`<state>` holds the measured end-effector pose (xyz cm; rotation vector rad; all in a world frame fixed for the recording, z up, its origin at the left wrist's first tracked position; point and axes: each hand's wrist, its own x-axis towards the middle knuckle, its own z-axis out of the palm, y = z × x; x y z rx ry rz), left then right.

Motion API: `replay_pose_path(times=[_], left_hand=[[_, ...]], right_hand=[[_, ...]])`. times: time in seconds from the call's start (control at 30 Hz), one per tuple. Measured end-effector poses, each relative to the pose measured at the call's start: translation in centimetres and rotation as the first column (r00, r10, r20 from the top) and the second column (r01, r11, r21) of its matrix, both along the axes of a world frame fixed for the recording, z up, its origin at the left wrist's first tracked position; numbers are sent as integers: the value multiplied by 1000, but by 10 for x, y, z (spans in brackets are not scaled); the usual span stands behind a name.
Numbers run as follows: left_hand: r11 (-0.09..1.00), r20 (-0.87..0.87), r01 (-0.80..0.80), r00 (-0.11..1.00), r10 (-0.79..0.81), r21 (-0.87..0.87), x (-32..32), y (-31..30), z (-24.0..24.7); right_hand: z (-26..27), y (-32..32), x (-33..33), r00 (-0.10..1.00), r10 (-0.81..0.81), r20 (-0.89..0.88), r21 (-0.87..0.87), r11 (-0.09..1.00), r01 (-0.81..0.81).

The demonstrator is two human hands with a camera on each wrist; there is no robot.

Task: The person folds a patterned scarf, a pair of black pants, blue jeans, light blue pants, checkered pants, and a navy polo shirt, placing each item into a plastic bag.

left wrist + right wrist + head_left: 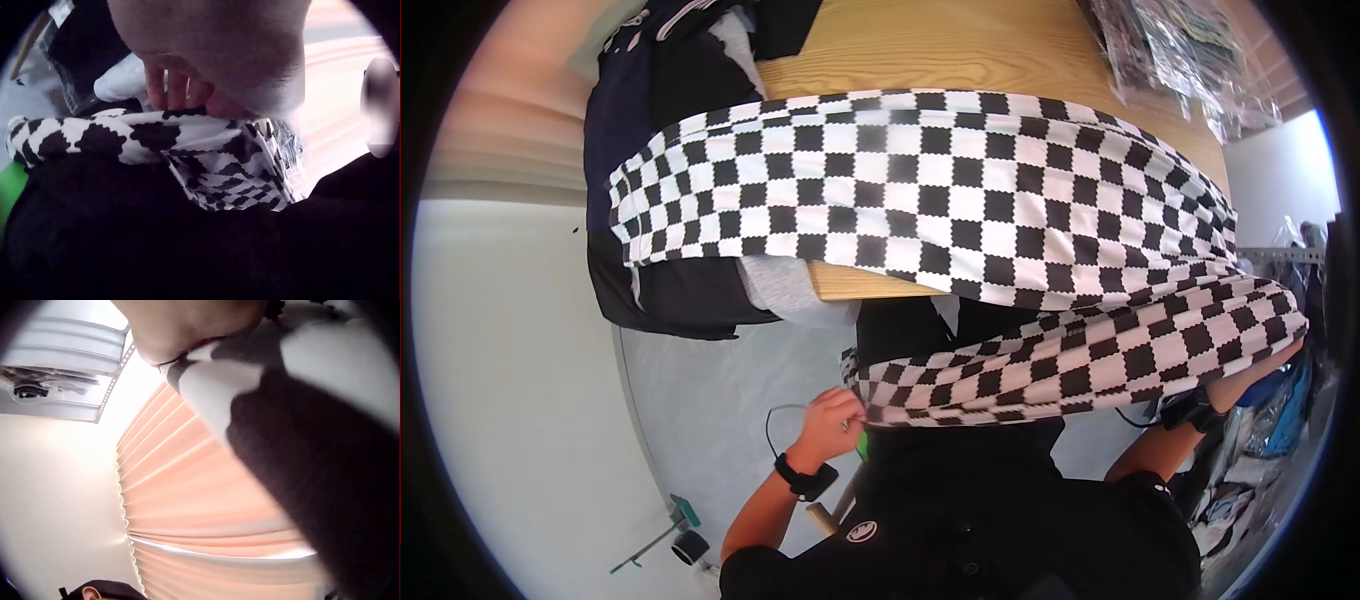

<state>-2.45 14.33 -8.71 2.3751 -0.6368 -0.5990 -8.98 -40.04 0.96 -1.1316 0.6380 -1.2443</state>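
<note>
A black-and-white checkered cloth lies over the wooden table, and a long part of it stretches along the near side, in front of the person's body. At that part's left end, the left hand pinches the edge; the left wrist view shows its curled fingers at the cloth. The right hand is at the far right end, its fingers hidden by the cloth in the head and right wrist views.
Dark and grey garments lie under the cloth's left part. Clear plastic packages are at the table's back right. More bagged items stand at the right. A green-and-black stand is at the lower left.
</note>
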Motion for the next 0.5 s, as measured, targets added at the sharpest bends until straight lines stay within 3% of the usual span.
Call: replay_pose_path(times=[0.07,0.1,0.13,0.2,0.27,0.33,0.37,0.43,0.5], left_hand=[[923,145,109,988,-58,-369,0,-9,-10],[892,-24,2,1000,-15,-453,-5,-6,-15],[890,-16,-2,1000,-6,-456,-10,-2,-14],[878,-375,-305,913,160,-369,-12,9,-4],[866,-367,-352,905,217,-357,-8,13,19],[947,-146,-223,970,192,-234,1,9,56],[941,-138,-242,967,214,-237,6,12,64],[997,167,31,986,-19,-74,13,24,77],[998,188,35,982,-26,-42,14,37,81]], right_hand=[[-1,1,1,1000,3,-7,-17,1000,-3],[-1,1,1,1000,4,-7,-24,1000,-4],[-1,1,-1,1000,-2,-13,-30,1000,2],[0,0,-1,1000,-9,-22,-48,999,8],[0,-2,-2,999,-13,-35,-61,998,11],[0,-4,-4,998,-23,-51,-77,997,19],[0,-5,-6,998,-32,-57,-82,996,27],[-1,-8,-7,996,-40,-80,-97,995,32],[-3,-9,-9,994,-56,-90,-110,993,46]])
